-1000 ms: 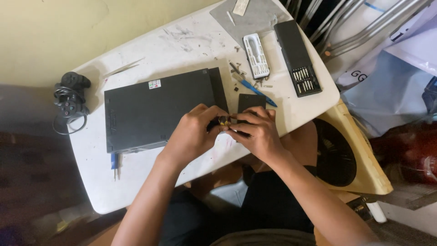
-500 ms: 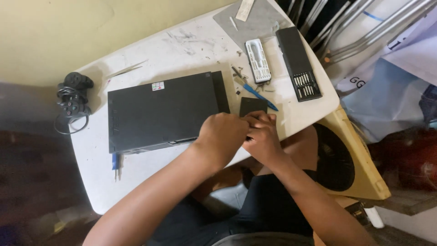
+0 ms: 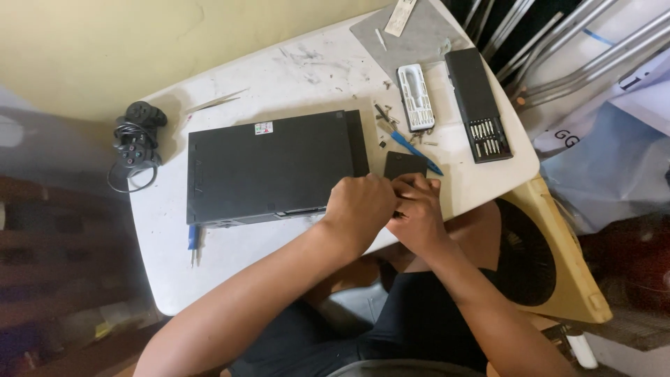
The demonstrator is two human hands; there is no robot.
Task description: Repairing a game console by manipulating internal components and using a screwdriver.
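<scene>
Pressing together at the near edge of the tabletop (image 3: 230,276), both hands are curled inward, knuckles up. The left hand (image 3: 361,206) is clenched with its fingers tucked under, and the right hand (image 3: 415,213) closes against it from the right; whatever they pinch between them is hidden, so I cannot tell what it is. A small black square cover (image 3: 405,166) lies flat just beyond the right hand, its near edge touching or slipping under the fingertips.

That tabletop is white, scuffed and rounded at the corners, standing against a pale yellow wall (image 3: 91,49).

Just left of the left hand sits a flat black console (image 3: 269,167), lying level with its front edge toward the person, the hand brushing its near right corner. Beyond the cover lies a blue-handled screwdriver (image 3: 413,148), with loose screws (image 3: 384,129) scattered near it. Farther back are a white bit case (image 3: 416,98) and a long black bit tray (image 3: 478,105), side by side, and a grey mat (image 3: 405,38) at the far edge. A black game controller (image 3: 136,136) with a coiled cord sits at the left rim, well apart from the hands. Right of the tabletop stands a yellow-framed fan (image 3: 558,258).
</scene>
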